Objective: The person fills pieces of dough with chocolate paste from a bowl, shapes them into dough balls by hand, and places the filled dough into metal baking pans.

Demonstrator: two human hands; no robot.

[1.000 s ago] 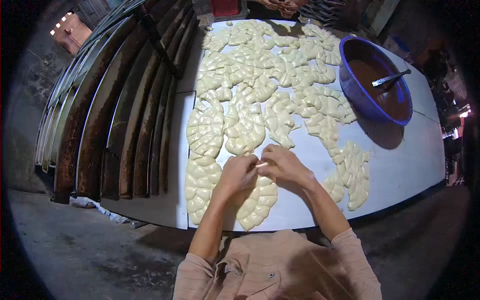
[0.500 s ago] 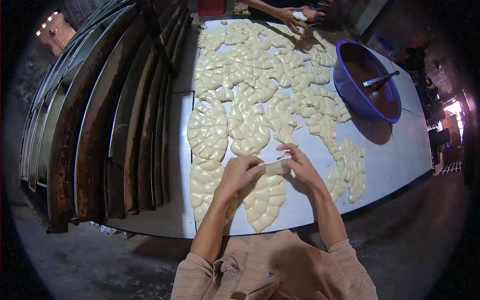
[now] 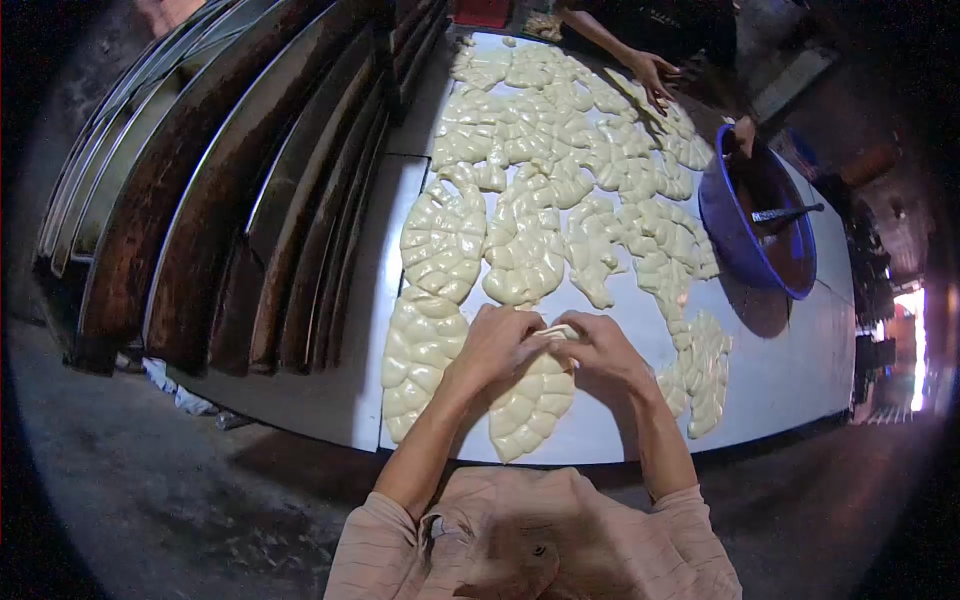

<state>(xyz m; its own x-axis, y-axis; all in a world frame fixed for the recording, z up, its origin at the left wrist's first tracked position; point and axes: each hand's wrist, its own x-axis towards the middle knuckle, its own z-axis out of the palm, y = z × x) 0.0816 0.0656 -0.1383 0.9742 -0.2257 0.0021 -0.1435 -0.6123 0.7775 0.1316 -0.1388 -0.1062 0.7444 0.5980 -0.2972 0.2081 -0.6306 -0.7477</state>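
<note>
Many glossy pale dough pieces (image 3: 525, 235) lie pressed side by side in patches on the white tabletop (image 3: 640, 300). My left hand (image 3: 500, 340) pinches one end of a small dough piece (image 3: 555, 334), and my right hand (image 3: 597, 347) has its fingers closed on the other end. Both hands are close together, just above the top of a tapering dough patch (image 3: 530, 410) near the table's front edge. Another patch of dough (image 3: 420, 350) lies left of my left wrist.
Long rusty metal trays (image 3: 210, 220) stand stacked at the left. At the right is a blue basin (image 3: 735, 225) of brown contents with a metal-handled tool (image 3: 787, 212). Across the table, a co-worker's hand (image 3: 650, 75) hovers over dough; their other hand (image 3: 744, 135) is at the basin's rim.
My hands have drawn closer together on the small dough piece, which was stretched between them. The co-worker's hands have moved apart, one reaching to the basin. The view has shifted.
</note>
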